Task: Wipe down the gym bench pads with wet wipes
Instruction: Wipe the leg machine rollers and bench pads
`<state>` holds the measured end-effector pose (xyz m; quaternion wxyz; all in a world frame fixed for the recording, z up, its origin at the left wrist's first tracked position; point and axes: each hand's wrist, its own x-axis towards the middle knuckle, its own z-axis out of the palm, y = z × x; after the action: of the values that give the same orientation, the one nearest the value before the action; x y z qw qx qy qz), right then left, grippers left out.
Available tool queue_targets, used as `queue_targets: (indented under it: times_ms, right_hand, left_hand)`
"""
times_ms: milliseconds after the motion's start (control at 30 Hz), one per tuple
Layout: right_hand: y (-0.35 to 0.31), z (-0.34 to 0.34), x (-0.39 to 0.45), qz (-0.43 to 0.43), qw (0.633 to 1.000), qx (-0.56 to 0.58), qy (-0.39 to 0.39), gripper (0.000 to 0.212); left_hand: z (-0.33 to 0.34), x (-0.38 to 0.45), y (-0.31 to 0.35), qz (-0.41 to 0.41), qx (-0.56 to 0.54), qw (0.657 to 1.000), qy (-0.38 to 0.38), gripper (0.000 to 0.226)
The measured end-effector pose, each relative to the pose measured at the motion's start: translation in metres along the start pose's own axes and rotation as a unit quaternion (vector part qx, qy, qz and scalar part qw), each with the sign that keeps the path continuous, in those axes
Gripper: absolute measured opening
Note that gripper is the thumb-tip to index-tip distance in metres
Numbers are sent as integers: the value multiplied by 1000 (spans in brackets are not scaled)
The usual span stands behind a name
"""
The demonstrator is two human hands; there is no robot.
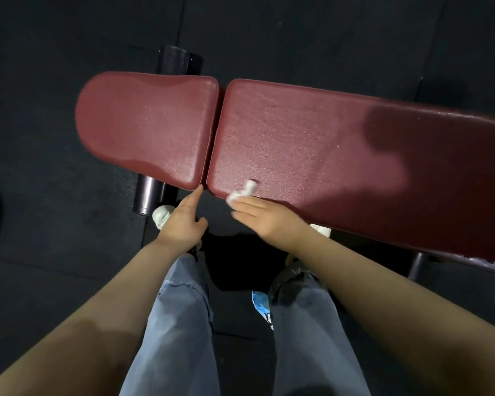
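Observation:
A dark red gym bench lies across the view, with a short rounded seat pad [146, 124] on the left and a long back pad [326, 144] on the right, split by a narrow gap. My right hand [266, 218] presses a crumpled white wet wipe [242, 192] against the near edge of the back pad, close to the gap. My left hand [180, 221] holds nothing; its index finger points up and touches the near corner of the seat pad at the gap.
Black rubber floor mats [55, 224] surround the bench. Dark cylindrical frame rollers [147, 195] stick out under the seat pad, another roller [175, 62] behind it. My legs in grey jeans and white shoes stand at the bench; a blue packet [262, 304] lies between my feet.

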<state>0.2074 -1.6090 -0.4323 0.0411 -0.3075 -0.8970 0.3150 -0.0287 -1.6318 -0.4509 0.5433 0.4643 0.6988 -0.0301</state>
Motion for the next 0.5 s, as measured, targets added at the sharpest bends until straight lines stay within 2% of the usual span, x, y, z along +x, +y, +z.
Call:
queue_targets:
  times_ms: [33, 100, 167, 367, 500]
  right_hand:
    - [-4, 10, 32, -14, 1000, -2, -12, 30]
    - [-10, 24, 77, -1, 995, -37, -92, 34]
    - [-5, 28, 87, 19, 989, -78, -121, 36]
    - [24, -2, -4, -61, 991, -95, -69, 27]
    - [40, -32, -75, -71, 987, -129, -71, 31]
  left_hand:
    - [-1, 1, -1, 1, 1, 1000, -1, 81]
    - [-3, 5, -3, -4, 3, 1000, 0, 84]
    - [-5, 6, -3, -18, 12, 1000, 0, 85]
    - [-1, -3, 9, 29, 59, 998, 7, 78]
    - [10, -9, 22, 63, 123, 990, 18, 78]
